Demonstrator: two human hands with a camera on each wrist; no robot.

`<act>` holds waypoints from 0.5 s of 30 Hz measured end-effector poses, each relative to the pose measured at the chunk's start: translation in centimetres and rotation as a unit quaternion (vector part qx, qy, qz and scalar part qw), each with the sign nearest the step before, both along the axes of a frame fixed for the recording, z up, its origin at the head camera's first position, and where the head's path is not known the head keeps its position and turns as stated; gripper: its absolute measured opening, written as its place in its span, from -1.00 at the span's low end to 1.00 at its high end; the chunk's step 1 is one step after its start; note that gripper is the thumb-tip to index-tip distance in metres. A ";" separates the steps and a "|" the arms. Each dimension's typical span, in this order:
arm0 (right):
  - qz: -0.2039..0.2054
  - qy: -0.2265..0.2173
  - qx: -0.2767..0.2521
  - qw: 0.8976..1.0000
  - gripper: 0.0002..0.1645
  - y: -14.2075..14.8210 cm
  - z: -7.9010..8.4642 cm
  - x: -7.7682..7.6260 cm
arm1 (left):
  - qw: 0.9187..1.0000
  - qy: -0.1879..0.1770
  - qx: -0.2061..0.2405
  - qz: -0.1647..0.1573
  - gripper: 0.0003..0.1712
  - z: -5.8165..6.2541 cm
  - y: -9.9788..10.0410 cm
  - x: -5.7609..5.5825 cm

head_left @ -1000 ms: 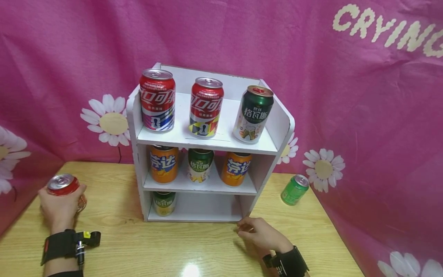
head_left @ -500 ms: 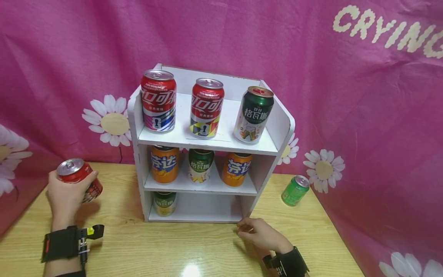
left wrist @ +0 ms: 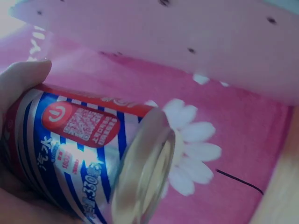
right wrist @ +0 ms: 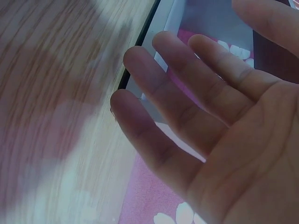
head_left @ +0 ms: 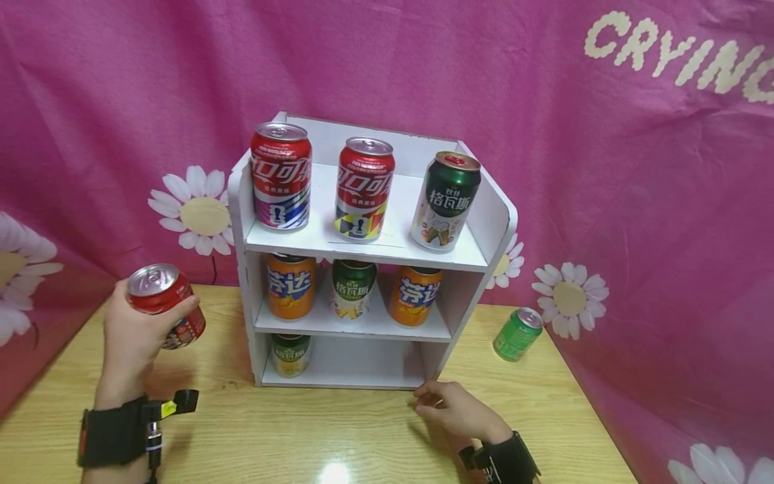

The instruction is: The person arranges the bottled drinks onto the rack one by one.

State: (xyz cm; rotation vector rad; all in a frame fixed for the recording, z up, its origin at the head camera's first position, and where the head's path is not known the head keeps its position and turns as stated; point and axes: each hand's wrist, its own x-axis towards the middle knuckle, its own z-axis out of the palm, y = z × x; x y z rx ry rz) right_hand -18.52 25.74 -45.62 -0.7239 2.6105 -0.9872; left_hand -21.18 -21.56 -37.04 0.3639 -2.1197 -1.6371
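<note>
My left hand (head_left: 128,339) grips a red soda can (head_left: 172,297) to the left of the white shelf (head_left: 371,363), above the table. The can is tilted, its silver top showing in the head view. In the left wrist view, blue and white stripes and a red label cover the can's side (left wrist: 79,144), and its bottom end faces away from the palm. My right hand (head_left: 462,411) rests by the shelf's lower right corner, holding nothing. Seen from the right wrist, its fingers (right wrist: 140,123) are extended and slightly spread, the tips at the shelf's front edge.
Two red cola cans (head_left: 280,176) and a green-and-white can (head_left: 446,202) stand on the top shelf. Orange cans (head_left: 291,288) flank another green one (head_left: 353,289) in the middle. One green can (head_left: 291,354) stands bottom left. A light green can (head_left: 517,334) stands right of the shelf.
My left hand has lifted the red can from the table's left side and carried it up and rightward toward the shelf, tilting it. The right hand has stayed in place.
</note>
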 end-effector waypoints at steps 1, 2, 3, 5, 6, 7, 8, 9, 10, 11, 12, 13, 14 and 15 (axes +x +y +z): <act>0.000 0.000 0.000 1.000 -0.70 0.0 0.0 0.0 | 1.000 0.006 -0.001 -0.004 -0.15 0.2 0.2 0.2; 0.000 0.000 0.000 1.000 -0.70 0.0 0.0 0.0 | 1.000 0.010 -0.003 -0.009 -0.17 0.4 0.4 0.5; 0.001 -0.001 0.001 1.000 -0.69 0.0 -0.1 0.0 | 1.000 0.016 -0.004 -0.016 -0.18 0.6 0.6 0.7; 0.001 -0.002 0.001 1.000 -0.69 0.0 -0.1 0.0 | 0.999 0.023 -0.019 -0.031 -0.19 1.1 0.9 1.3; 0.001 -0.002 0.001 1.000 -0.68 0.1 -0.1 0.0 | 0.998 0.027 -0.028 -0.040 -0.19 1.3 1.1 1.5; 0.001 -0.002 0.001 1.000 -0.68 0.1 -0.1 0.0 | 0.998 0.031 -0.037 -0.049 -0.18 1.5 1.2 1.8; 0.001 -0.002 0.002 1.000 -0.67 0.1 -0.1 -0.1 | 0.997 0.035 -0.044 -0.059 -0.17 1.8 1.4 2.0; 0.001 -0.002 0.002 1.000 -0.67 0.1 -0.2 -0.1 | 0.996 0.040 -0.052 -0.068 -0.15 2.0 1.6 2.3; 0.001 -0.003 0.002 1.000 -0.66 0.1 -0.2 -0.1 | 0.994 0.044 -0.060 -0.076 -0.13 2.2 1.8 2.6; 0.001 -0.003 0.003 1.000 -0.66 0.1 -0.2 -0.1 | 0.993 0.047 -0.067 -0.084 -0.12 2.4 2.0 2.8; 0.000 -0.004 0.003 1.000 -0.65 0.1 -0.2 -0.1 | 0.992 0.052 -0.073 -0.094 -0.12 2.6 2.3 3.1; 0.000 -0.004 0.005 1.000 -0.65 0.1 -0.2 -0.1 | 0.990 0.056 -0.077 -0.106 -0.12 2.8 2.6 3.3; -0.001 -0.004 0.006 1.000 -0.64 0.1 -0.2 -0.1 | 0.988 0.062 -0.079 -0.118 -0.12 2.9 2.9 3.5; -0.001 -0.005 0.006 1.000 -0.65 0.1 -0.2 -0.2 | 0.986 0.066 -0.080 -0.130 -0.13 3.1 3.2 3.7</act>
